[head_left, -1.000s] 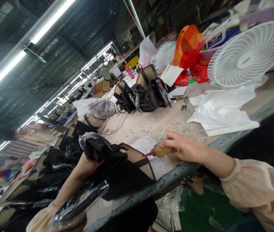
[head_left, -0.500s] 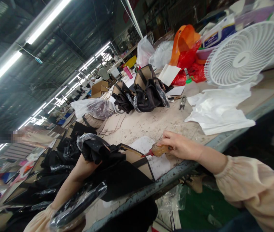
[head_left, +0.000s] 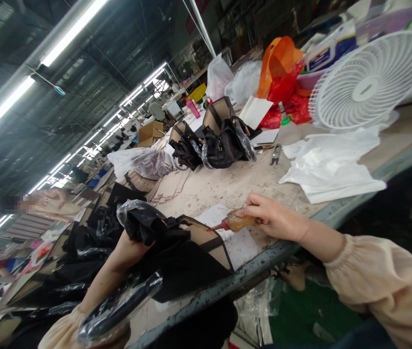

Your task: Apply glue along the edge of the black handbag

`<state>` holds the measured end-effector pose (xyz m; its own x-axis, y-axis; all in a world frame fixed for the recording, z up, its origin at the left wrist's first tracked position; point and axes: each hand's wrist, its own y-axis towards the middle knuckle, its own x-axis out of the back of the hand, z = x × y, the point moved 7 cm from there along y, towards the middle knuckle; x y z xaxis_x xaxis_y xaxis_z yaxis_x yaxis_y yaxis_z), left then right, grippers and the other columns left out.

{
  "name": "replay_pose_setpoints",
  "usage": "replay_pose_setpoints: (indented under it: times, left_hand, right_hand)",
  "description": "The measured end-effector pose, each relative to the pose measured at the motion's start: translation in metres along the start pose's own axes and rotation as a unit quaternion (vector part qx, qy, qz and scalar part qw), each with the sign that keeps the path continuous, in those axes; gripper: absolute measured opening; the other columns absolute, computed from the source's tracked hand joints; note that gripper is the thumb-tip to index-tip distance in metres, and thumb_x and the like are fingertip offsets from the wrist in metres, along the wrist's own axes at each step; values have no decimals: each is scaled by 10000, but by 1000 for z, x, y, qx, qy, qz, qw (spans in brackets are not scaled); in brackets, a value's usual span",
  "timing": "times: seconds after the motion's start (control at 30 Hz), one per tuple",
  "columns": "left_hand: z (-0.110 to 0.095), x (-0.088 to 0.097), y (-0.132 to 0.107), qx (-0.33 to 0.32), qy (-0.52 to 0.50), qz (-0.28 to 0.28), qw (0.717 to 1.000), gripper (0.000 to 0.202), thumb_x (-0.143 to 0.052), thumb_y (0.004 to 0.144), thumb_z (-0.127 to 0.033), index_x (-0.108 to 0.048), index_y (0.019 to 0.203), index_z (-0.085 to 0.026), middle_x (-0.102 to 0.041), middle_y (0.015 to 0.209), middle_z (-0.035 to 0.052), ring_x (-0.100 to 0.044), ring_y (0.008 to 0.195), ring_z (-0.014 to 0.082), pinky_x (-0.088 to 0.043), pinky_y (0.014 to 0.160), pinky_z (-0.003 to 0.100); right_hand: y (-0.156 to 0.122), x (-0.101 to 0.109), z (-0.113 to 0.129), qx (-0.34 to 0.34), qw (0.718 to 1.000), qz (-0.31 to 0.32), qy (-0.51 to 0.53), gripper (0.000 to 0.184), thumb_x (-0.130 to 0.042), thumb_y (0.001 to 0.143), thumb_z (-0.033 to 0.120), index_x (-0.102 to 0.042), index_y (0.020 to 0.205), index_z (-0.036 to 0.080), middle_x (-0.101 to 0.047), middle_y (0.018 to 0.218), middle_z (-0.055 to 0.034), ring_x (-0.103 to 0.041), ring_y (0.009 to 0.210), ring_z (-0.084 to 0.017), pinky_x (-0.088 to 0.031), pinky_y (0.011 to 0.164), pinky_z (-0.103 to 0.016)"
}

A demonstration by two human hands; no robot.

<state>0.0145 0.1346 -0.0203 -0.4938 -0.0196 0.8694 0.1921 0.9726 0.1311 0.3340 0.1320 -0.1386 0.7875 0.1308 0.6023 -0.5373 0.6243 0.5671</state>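
My right hand (head_left: pixel 271 218) is closed around a small amber glue bottle (head_left: pixel 237 223) with a red nozzle that points left toward the tan edge of a black handbag (head_left: pixel 191 257). The bag lies at the near edge of the worktable (head_left: pixel 235 186). My left hand (head_left: pixel 127 249) is pushed inside the bag; only the wrist and forearm show, and the fingers are hidden by black fabric and plastic wrap. A white sheet of paper (head_left: pixel 240 247) lies under the bottle.
Two more black and tan handbags (head_left: pixel 220 138) stand further back. Small snips (head_left: pixel 276 155) and white plastic sheets (head_left: pixel 331 162) lie to the right, before a white fan (head_left: pixel 369 82) and orange and red bags (head_left: pixel 282 80). Another person's hand (head_left: pixel 51 198) is at far left.
My right hand has moved the glue bottle slightly left, so its nozzle is nearer the bag's edge. The left arm stays inside the bag.
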Motion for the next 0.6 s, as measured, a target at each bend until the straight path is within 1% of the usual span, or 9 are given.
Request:
replay_pose_setpoints:
  times: [0.07,0.13,0.23,0.3,0.37,0.43,0.53,0.6]
  left_hand:
    - [2,-1,0,1,-4,3,1000,315,-681,711,-362,-629,935,-147,-691,953,116,-645,949,288,-524,902,424]
    - [4,-2,1,4,-10,4,1000,325,-676,719,-370,-624,941,-139,-685,964,130,-641,956,296,-520,901,450]
    - [6,-1,1,9,-15,3,1000,339,-675,716,-378,-626,941,-129,-680,964,141,-641,959,305,-520,899,465]
    - [5,-1,1,9,-17,2,1000,337,-687,700,-372,-634,932,-133,-685,953,128,-645,960,303,-524,899,454]
    - [2,0,1,9,-17,-2,1000,323,-695,686,-364,-645,914,-140,-691,935,112,-654,942,297,-530,892,440]
    - [-2,1,1,3,-13,-8,1000,298,-694,684,-352,-657,890,-140,-696,916,106,-661,912,291,-536,882,437]
    - [-10,1,0,-15,-10,-4,1000,263,-691,703,-332,-665,879,-139,-698,908,112,-664,883,283,-538,875,447]
    - [-12,0,0,-16,-11,1,1000,256,-691,714,-331,-665,889,-146,-697,916,114,-664,883,277,-539,876,453]
  right_hand:
    - [-1,-2,-1,-8,1000,21,-12,536,-532,681,-79,-630,1131,196,-457,916,-47,-479,841,-205,-403,726,-313]
    - [-2,-3,-3,-12,999,30,-14,528,-521,679,-81,-637,1113,196,-458,905,-45,-479,834,-204,-401,723,-314]
    - [-1,0,-3,6,1000,0,4,521,-522,705,-64,-628,1142,198,-458,916,-46,-479,827,-196,-401,711,-307]
    - [-1,3,-2,21,999,-28,14,528,-523,727,-50,-615,1177,211,-455,931,-46,-479,832,-191,-402,711,-301]
    - [-1,3,-2,23,999,-36,14,538,-520,736,-45,-608,1195,222,-455,940,-46,-480,834,-188,-405,715,-299]
    - [-1,1,-4,9,1000,-12,2,535,-520,724,-48,-615,1177,219,-458,934,-46,-482,838,-193,-407,723,-305]
    - [-3,-6,-3,-9,999,48,-20,539,-523,689,-58,-629,1141,215,-461,913,-44,-484,845,-203,-411,735,-312]
    - [-2,-6,-1,-12,998,56,-17,576,-520,666,-69,-624,1153,221,-463,919,-43,-485,851,-202,-413,737,-308]
